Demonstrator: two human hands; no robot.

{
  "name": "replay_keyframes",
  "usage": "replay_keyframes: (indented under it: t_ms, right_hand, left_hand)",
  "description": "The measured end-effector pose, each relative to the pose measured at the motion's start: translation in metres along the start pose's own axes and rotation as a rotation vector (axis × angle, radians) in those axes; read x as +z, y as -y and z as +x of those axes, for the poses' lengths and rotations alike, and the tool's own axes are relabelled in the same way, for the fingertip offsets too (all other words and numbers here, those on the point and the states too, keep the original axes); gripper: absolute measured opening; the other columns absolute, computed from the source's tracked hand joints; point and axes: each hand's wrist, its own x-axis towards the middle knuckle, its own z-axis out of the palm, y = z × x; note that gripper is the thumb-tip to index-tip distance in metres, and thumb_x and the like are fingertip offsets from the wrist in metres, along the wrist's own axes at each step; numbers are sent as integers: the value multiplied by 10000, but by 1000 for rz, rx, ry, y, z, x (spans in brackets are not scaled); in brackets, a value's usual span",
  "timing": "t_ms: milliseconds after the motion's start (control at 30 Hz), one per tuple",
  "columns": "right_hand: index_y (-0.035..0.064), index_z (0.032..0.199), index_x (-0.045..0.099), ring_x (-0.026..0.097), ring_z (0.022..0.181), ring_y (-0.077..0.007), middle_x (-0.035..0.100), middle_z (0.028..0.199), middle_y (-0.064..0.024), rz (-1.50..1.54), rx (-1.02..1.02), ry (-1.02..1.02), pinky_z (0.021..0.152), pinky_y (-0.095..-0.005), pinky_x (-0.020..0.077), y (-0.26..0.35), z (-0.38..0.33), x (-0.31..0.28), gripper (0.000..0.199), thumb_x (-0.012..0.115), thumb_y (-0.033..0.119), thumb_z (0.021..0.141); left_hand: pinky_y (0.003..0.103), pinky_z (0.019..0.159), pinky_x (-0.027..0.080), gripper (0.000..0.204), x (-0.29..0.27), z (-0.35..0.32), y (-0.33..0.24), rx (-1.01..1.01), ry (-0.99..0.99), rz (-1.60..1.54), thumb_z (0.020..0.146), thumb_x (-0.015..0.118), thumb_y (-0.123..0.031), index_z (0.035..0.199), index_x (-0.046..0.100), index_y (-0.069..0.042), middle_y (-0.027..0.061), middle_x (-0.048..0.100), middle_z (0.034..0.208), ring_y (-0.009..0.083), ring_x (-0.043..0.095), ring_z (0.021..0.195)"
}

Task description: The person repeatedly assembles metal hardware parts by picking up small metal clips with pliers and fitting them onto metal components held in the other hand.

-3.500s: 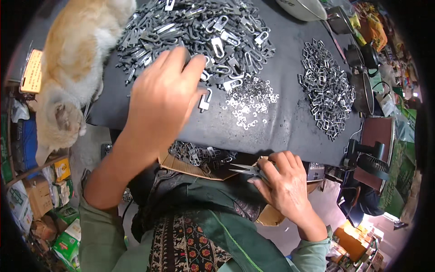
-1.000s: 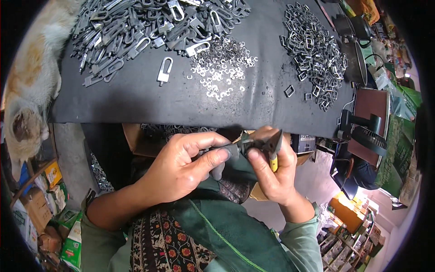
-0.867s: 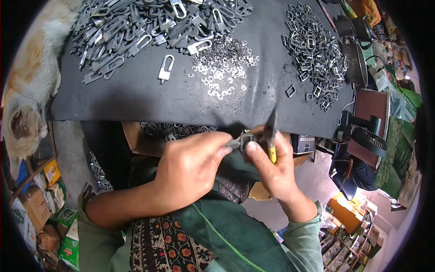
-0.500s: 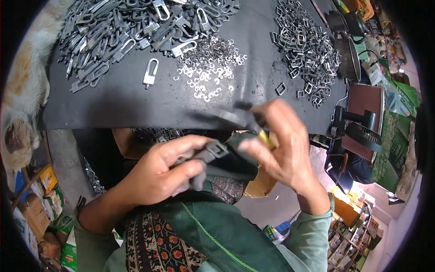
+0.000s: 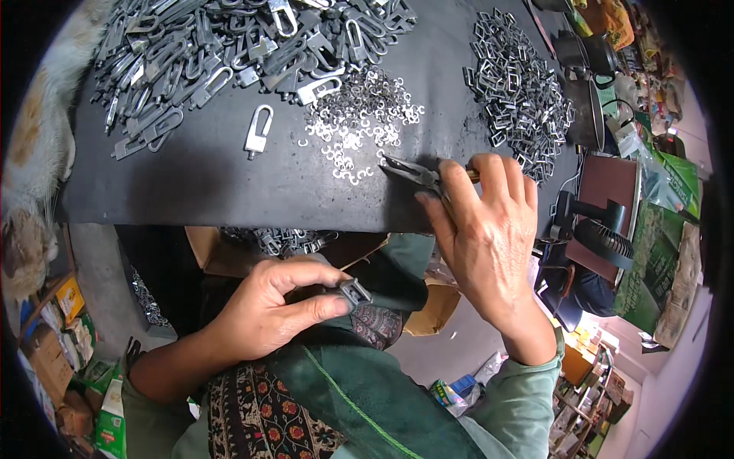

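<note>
My left hand [image 5: 267, 310] is low over my lap, pinching a small grey metal clasp part [image 5: 354, 292] between thumb and fingers. My right hand [image 5: 482, 229] is raised over the near edge of the black table [image 5: 206, 183] and grips a pair of pliers [image 5: 417, 174]. The plier jaws point left toward a scatter of small silver rings [image 5: 355, 126]. A single grey snap hook [image 5: 258, 131] lies alone left of the rings.
A big heap of grey snap hooks [image 5: 229, 46] fills the far left of the table, a pile of rectangular metal loops [image 5: 516, 88] the far right. A cat [image 5: 34, 168] lies at the left edge. A box of parts [image 5: 275, 241] sits under the table edge. A small fan [image 5: 592, 237] stands at right.
My right hand has lifted away from my left and carried the pliers up over the table toward the rings. My left hand stays low with the clasp part.
</note>
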Motion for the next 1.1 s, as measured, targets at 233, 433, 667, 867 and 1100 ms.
replay_keyframes:
  t_ms: [233, 433, 667, 867, 1100]
  right_hand:
    - [87, 998, 616, 507, 897, -280, 505, 923, -101, -26, 7, 45, 779, -408, 384, -1, 1, -7, 293, 742, 230, 775]
    - [113, 957, 602, 497, 907, -265, 474, 901, -84, -11, -51, 30, 774, -399, 375, -8, 6, -1, 284, 744, 258, 758]
    - [122, 945, 585, 495, 902, -245, 471, 897, -75, -39, -152, 65, 766, -393, 378, -17, 16, -11, 301, 750, 271, 743]
    - [86, 993, 621, 528, 858, -267, 513, 894, -91, -39, -188, 98, 734, -398, 400, -18, 17, -13, 324, 762, 227, 738]
    - [101, 950, 609, 528, 845, -223, 506, 867, -59, 65, -231, 207, 688, -382, 390, -26, 4, -20, 352, 774, 306, 716]
  left_hand:
    - [246, 812, 480, 219, -2, 0, -5, -55, 4, -27, 889, 706, -74, 1070, 663, 42, 40, 696, 943, 55, 592, 883]
    - [250, 800, 489, 236, -1, 0, 2, -53, 1, -2, 887, 718, -102, 1067, 658, 40, 47, 702, 935, 59, 606, 873]
    - [253, 791, 493, 239, -3, -2, -3, -37, 41, 21, 887, 722, -120, 1062, 661, 30, 66, 712, 937, 70, 624, 868]
    - [249, 782, 485, 216, -6, -1, -11, 5, -28, 42, 892, 707, -95, 1046, 661, 49, 57, 693, 912, 63, 601, 860]
    - [246, 828, 463, 211, -9, 3, -28, -82, -73, -59, 908, 694, -119, 1051, 670, 33, 57, 690, 932, 62, 582, 889]
